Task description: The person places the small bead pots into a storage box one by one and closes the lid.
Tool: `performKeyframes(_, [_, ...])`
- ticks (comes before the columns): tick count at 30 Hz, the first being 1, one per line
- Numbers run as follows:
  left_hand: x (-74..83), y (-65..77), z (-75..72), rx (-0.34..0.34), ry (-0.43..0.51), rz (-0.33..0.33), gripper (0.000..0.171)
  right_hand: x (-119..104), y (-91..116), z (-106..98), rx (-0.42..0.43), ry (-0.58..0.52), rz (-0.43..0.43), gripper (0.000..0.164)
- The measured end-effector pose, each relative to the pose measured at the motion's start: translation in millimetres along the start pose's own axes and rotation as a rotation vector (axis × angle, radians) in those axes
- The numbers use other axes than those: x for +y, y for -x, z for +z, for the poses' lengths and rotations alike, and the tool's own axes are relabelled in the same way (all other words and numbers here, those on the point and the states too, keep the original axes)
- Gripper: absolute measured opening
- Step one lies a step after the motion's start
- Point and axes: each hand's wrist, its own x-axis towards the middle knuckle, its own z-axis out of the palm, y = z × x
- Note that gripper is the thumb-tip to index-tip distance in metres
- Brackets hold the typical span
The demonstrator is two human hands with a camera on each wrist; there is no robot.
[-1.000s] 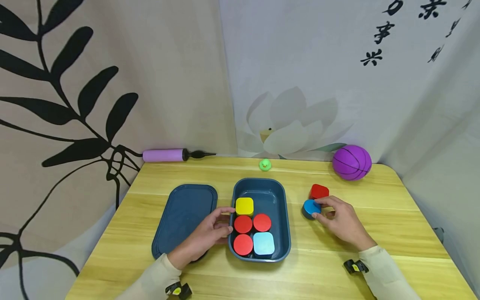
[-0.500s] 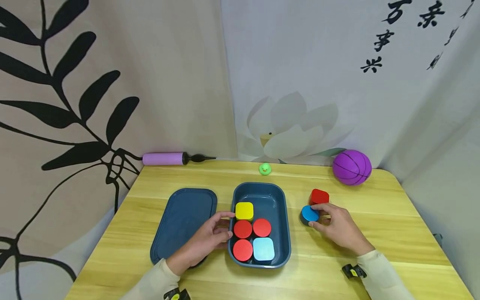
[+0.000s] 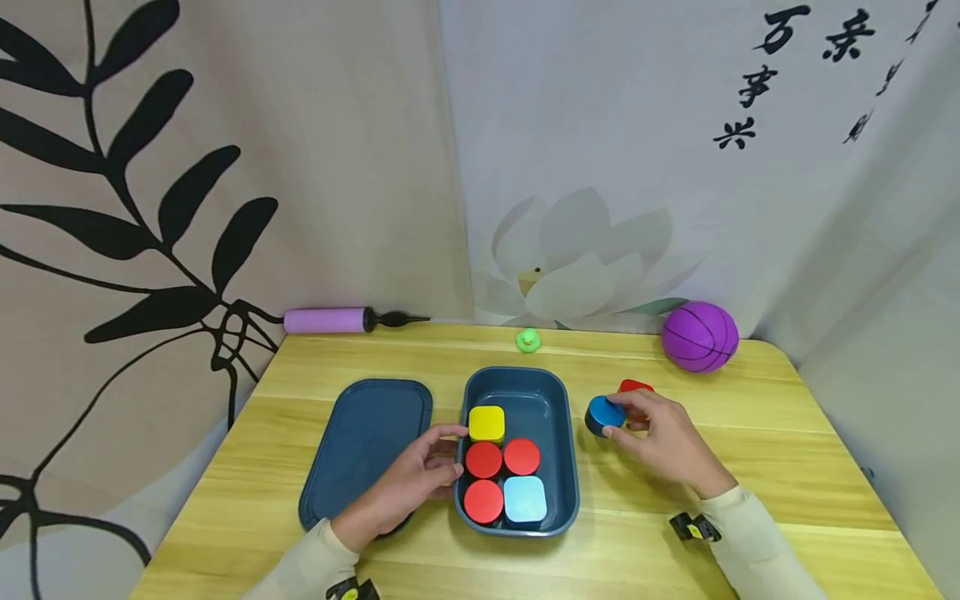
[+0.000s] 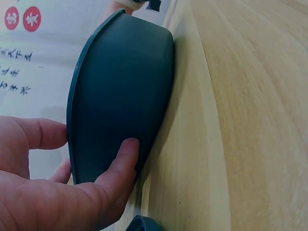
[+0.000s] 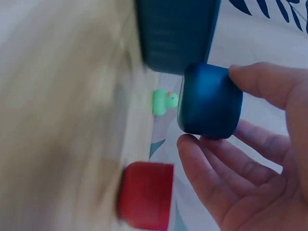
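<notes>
My right hand (image 3: 667, 435) pinches a blue round block (image 3: 604, 414) between thumb and fingers. In the right wrist view that blue block (image 5: 211, 100) is held off the tabletop. Just behind the hand, partly hidden by it, lies a red block (image 3: 635, 386). The dark blue box (image 3: 562, 450) stands mid-table with a yellow square block (image 3: 487, 423), three red round blocks (image 3: 483, 502) and a light blue square block (image 3: 525, 498) inside. My left hand (image 3: 405, 483) rests against the box's left side; in the left wrist view the thumb (image 4: 126, 151) touches its outer wall.
The box's dark blue lid (image 3: 367, 446) lies flat to the left, partly under the left forearm. Along the back edge are a purple pump (image 3: 326, 321), a small green duck (image 3: 528, 340) and a purple ball (image 3: 700, 337). A printed curtain (image 3: 360, 167) hangs behind the table.
My right hand has lifted the blue round block and moved it a little left, toward the box. The left hand stays at the box's side.
</notes>
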Motion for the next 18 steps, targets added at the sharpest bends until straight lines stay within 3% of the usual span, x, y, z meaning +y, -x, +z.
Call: performKeyframes(18, [1.1, 0.4, -0.2, 0.005, -0.001, -0.008, 0.055, -39.0, -36.5, 12.8, 0.012, -0.124, -0.063, 0.043])
